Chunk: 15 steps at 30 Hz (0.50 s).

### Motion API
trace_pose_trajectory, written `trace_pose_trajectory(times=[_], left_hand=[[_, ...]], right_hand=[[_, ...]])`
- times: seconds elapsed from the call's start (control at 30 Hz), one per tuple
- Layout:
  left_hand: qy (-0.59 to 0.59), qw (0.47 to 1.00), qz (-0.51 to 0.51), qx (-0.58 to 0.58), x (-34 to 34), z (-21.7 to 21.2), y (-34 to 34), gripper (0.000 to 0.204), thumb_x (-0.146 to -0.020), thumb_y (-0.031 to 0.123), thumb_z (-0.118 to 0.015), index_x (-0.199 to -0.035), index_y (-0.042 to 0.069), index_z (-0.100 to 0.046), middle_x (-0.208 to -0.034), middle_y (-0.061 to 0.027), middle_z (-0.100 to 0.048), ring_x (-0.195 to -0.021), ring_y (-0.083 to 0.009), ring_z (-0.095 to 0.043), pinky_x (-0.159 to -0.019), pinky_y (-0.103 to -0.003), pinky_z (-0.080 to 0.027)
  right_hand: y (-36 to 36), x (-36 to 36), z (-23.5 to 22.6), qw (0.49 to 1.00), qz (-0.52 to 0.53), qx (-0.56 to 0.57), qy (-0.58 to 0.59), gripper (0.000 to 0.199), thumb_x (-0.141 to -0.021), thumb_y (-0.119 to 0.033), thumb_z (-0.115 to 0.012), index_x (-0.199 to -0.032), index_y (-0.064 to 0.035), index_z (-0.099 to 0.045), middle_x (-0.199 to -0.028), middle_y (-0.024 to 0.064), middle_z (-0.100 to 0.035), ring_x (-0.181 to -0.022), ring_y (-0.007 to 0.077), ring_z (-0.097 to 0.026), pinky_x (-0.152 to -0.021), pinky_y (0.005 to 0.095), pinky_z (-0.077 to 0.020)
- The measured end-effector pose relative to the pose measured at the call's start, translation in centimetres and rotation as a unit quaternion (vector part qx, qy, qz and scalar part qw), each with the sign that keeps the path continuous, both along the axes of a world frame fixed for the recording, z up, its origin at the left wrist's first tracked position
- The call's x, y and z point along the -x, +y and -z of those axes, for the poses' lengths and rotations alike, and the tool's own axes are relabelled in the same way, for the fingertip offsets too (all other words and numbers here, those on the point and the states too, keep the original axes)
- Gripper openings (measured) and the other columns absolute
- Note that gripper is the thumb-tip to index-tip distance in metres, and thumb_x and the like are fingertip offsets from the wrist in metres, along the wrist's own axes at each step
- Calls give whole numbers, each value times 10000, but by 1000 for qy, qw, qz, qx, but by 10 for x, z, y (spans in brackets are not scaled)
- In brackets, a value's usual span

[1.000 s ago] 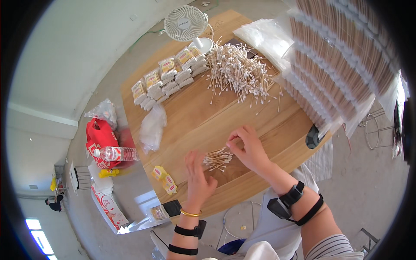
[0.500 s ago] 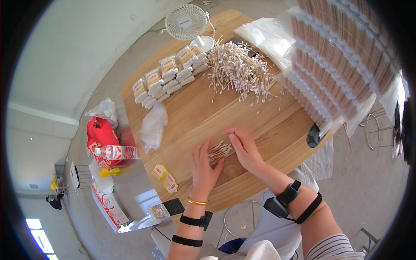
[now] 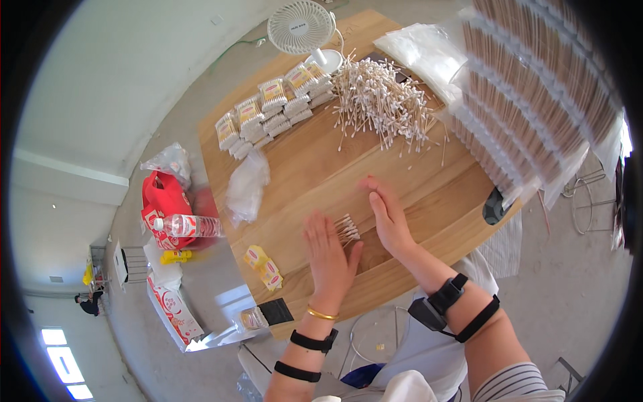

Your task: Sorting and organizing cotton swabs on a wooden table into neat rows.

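Observation:
A small bunch of cotton swabs (image 3: 348, 230) lies on the wooden table (image 3: 315, 177), white tips toward the right. My left hand (image 3: 328, 258) is held flat against the bunch's left side, fingers stretched out and thumb apart, covering part of the sticks. To the right of the swabs, my right hand (image 3: 390, 221) stands on edge with a gap between it and the tips. Its thumb is raised and its fingers are bent slightly, with nothing visible in them. Farther back spreads a large heap of loose cotton swabs (image 3: 385, 100).
Packed swab bundles (image 3: 273, 96) are stacked at the far left beside a white fan (image 3: 301, 28). Clear bags (image 3: 248, 186) and yellow labels (image 3: 263, 266) lie on the left. Tall bagged swabs (image 3: 536, 100) stand at right. A water bottle (image 3: 187, 226) lies beyond the left edge.
My right hand has drawn away from the swabs, which now lie more evenly together. My left hand has flattened beside them. The whole view has shifted slightly.

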<state>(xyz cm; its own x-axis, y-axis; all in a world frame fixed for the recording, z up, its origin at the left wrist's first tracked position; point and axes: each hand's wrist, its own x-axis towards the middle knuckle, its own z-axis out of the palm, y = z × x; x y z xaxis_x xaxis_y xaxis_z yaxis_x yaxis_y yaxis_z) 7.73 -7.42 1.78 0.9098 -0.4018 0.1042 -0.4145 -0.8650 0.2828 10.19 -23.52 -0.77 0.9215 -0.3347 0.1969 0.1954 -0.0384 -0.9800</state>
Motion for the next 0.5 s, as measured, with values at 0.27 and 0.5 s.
trace_pose_trajectory(times=[0.27,0.5], left_hand=[[52,998,20,-39,48,2,-4,925,-935,474,-566,-1527,-99,-147,-1599,-315,-120,-1492,-468,-105,-1198,-573,-108],[30,995,-6,-94,16,-5,-11,961,-919,528,-566,-1530,-94,-160,-1608,-281,-150,-1509,-417,-108,-1198,-575,-86]], right_hand=[[-1,-2,-3,999,-12,40,2,258,-1026,-129,-433,-1208,-24,-583,-1275,204,-544,-1322,363,-457,-1093,401,-354],[0,-1,-6,999,-17,36,8,265,-1029,-141,-436,-1220,-28,-581,-1287,215,-535,-1318,370,-455,-1090,402,-354]])
